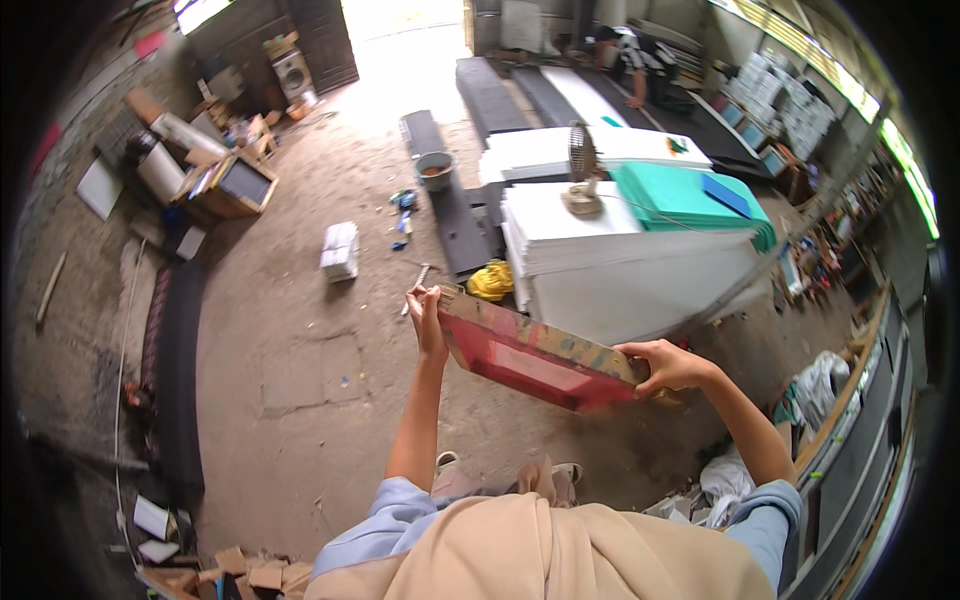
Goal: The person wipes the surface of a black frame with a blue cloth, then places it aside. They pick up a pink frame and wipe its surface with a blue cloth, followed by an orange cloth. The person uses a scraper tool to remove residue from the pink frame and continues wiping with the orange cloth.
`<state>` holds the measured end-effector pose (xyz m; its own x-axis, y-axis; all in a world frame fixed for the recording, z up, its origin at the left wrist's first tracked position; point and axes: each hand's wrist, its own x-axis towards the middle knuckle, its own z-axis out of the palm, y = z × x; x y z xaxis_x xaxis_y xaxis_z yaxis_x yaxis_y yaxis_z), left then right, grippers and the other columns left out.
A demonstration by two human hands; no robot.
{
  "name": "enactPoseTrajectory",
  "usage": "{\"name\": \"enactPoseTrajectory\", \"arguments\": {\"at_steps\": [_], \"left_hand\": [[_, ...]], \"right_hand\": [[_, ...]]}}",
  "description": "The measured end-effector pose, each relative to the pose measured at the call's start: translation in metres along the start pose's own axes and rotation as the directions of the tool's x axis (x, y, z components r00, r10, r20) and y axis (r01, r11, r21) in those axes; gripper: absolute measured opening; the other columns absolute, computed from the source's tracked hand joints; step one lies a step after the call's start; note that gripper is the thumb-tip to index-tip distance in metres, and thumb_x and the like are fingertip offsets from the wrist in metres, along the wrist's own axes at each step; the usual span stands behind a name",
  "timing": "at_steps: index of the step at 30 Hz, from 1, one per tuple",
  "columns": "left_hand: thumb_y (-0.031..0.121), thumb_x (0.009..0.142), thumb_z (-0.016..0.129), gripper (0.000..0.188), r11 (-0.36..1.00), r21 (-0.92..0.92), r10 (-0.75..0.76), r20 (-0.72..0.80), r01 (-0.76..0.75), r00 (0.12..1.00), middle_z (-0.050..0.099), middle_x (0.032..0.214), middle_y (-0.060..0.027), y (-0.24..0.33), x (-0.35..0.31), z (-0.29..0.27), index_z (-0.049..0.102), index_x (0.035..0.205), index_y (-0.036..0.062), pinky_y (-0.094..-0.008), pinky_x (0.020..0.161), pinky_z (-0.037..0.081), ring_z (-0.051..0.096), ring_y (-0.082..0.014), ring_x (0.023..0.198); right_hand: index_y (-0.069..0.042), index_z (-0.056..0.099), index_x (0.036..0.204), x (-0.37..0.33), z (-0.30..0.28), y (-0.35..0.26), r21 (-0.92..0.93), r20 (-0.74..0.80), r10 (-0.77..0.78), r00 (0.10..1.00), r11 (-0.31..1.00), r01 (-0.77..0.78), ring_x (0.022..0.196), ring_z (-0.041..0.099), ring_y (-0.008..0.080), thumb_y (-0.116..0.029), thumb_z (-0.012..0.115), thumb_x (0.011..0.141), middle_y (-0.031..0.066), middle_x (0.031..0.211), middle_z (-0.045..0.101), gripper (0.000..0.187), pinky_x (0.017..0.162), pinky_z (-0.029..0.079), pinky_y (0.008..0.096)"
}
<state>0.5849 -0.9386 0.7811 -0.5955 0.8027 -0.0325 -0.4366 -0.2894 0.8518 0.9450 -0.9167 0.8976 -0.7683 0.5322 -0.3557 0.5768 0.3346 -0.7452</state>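
Both my hands hold up a wooden screen-printing frame (525,372), tilted in front of my body above the floor. Its stained wooden edge faces up, and its inner side is red with a paler pink panel. My left hand (428,318) grips the left corner, fingers closed at the top edge. At the opposite end, my right hand (668,366) is closed around the right corner, thumb toward me. The frame hides part of the floor beyond it.
Ahead stands a tall stack of white sheets (600,285) with green sheets (680,195) and a fan (582,175) on top. A bucket (434,170), yellow cloth (491,281) and white bundle (340,250) lie beyond. Another person (645,60) bends over boards at the back.
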Motion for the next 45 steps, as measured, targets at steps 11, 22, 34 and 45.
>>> {"name": "enactPoseTrajectory", "arguments": {"at_steps": [11, 22, 34, 45], "left_hand": [[0.009, 0.084, 0.058, 0.030, 0.864, 0.291, 0.433, -0.013, -0.411, 0.901, 0.049, 0.086, -0.0031, 0.152, 0.086, -0.136, 0.030, 0.097, 0.0096, -0.0227, 0.072, 0.038, 0.045, -0.0070, 0.077], [-0.001, 0.077, 0.057, 0.035, 0.781, 0.342, 0.557, -0.002, -0.523, 0.830, 0.040, 0.077, -0.0016, 0.166, 0.224, -0.160, 0.025, 0.088, 0.0086, -0.0178, 0.060, 0.035, 0.034, -0.0040, 0.065], [0.003, 0.079, 0.054, 0.029, 0.816, 0.392, 0.481, -0.056, -0.424, 0.875, 0.044, 0.083, -0.0041, 0.136, 0.399, -0.192, 0.028, 0.091, 0.0073, -0.0219, 0.071, 0.037, 0.040, -0.0072, 0.073], [0.011, 0.080, 0.059, 0.027, 0.961, 0.157, 0.209, 0.115, -0.226, 0.971, 0.048, 0.085, -0.0027, 0.093, 0.638, -0.229, 0.033, 0.091, 0.0107, -0.0232, 0.076, 0.039, 0.045, -0.0076, 0.080]], "right_hand": [[-0.003, 0.048, 0.122, 0.242, 0.079, -0.056, -0.157, -0.058, -0.312, 0.948, 0.941, 0.300, 0.093, 0.060, 0.0272, -0.005, 0.067, 0.061, 0.0169, 0.102, 0.061, 0.064, 0.084, 0.045, 0.0329], [0.000, 0.050, 0.119, 0.441, 0.082, -0.067, -0.157, -0.208, -0.375, 0.903, 0.924, 0.348, 0.101, 0.058, 0.0311, -0.012, 0.075, 0.064, 0.0190, 0.109, 0.059, 0.061, 0.086, 0.045, 0.0354], [-0.007, 0.057, 0.105, 0.625, 0.031, -0.115, -0.348, -0.352, -0.593, 0.724, 0.801, 0.487, 0.088, 0.057, 0.0290, -0.021, 0.079, 0.060, 0.0106, 0.094, 0.060, 0.052, 0.079, 0.046, 0.0382], [-0.004, 0.059, 0.102, 0.776, -0.019, -0.142, -0.396, -0.525, -0.437, 0.730, 0.885, 0.245, 0.081, 0.057, 0.0290, -0.011, 0.074, 0.055, 0.0108, 0.087, 0.061, 0.049, 0.075, 0.047, 0.0374]]}}
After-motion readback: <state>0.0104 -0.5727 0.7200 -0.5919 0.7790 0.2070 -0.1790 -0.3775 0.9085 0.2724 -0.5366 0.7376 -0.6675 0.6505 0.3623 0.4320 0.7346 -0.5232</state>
